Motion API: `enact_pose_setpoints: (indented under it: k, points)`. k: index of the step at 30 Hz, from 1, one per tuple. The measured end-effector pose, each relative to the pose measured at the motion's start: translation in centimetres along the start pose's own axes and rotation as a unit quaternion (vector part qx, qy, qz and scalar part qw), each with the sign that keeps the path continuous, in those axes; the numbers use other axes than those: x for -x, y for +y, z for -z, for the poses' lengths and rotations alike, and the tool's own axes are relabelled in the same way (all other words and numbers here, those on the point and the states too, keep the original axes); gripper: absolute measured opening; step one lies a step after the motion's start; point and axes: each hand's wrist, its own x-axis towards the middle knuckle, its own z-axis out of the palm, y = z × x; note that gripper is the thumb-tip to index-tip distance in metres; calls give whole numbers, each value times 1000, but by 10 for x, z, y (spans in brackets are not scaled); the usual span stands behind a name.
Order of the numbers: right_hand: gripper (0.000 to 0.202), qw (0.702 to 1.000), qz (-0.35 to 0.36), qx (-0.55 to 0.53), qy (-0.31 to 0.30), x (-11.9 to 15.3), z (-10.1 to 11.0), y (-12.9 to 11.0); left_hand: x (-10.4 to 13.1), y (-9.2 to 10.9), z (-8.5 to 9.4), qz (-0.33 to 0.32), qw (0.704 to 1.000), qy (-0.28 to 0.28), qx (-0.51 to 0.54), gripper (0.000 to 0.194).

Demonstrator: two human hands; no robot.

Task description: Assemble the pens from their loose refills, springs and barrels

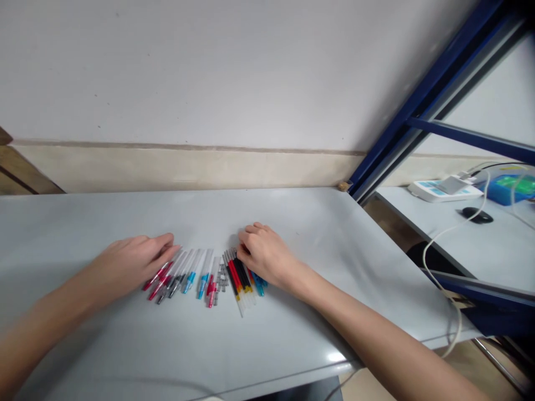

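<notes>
**Pen barrels [203, 283] and refills [234, 274] lying in a row on the worktop [167, 345]**

So the left hand [144, 256] is sitting bent over the row's left end, can't tell if it's gripping a barrel. The right hand [267, 253] is resting half-curled by the refills' upper ends, can't tell if it's pinching any. Some small clear pieces [223, 277] are lying between barrels and refills.

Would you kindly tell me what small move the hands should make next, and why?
Perhaps have the left hand pinch the leftmost clear plastic pen barrel with pink parts: that hand is close beside it, and the barrel lies on the pale grey table. The right hand is at the slim red and black refills.
</notes>
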Motion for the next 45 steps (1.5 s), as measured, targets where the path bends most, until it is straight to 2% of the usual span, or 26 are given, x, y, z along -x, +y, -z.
enact_pose_setpoints:
  k: [4,8,10,13,15,19,23,26,30,37,40,45]
  points:
    - [30,999,-13,-42,18,-4,-1,3,-18,5,6,18,992,-81,-95,27]
    - [30,987,-41,-143,66,-7,0,10,-37,18,12,51,982,-108,-147,27]
    - [25,965,-73,-225,118,-9,2,13,-45,23,14,50,977,-117,-170,30]
    - [19,909,-122,-356,180,-11,7,16,-54,33,17,29,975,-122,-184,34]
    - [19,872,-141,-424,201,-11,10,18,-56,42,18,24,978,-90,-185,36]
    - [26,822,-149,-504,217,-9,12,25,-55,63,13,34,985,63,-156,34]
    - [29,794,-187,-534,224,-9,8,29,-50,71,0,-52,971,204,-116,32]
    - [31,773,-197,-557,232,-10,5,30,-47,73,-4,-137,949,271,-85,25]
    - [15,743,-205,-603,207,-11,2,30,-44,77,0,-195,936,293,-21,20]
    - [21,681,-211,-678,181,-11,3,30,-34,73,-1,-157,938,283,126,18]
    - [24,676,-194,-690,170,-11,5,28,-32,72,-3,-146,941,271,142,19]
    - [21,689,-172,-689,143,-9,4,26,-31,73,-1,-143,945,257,143,19]
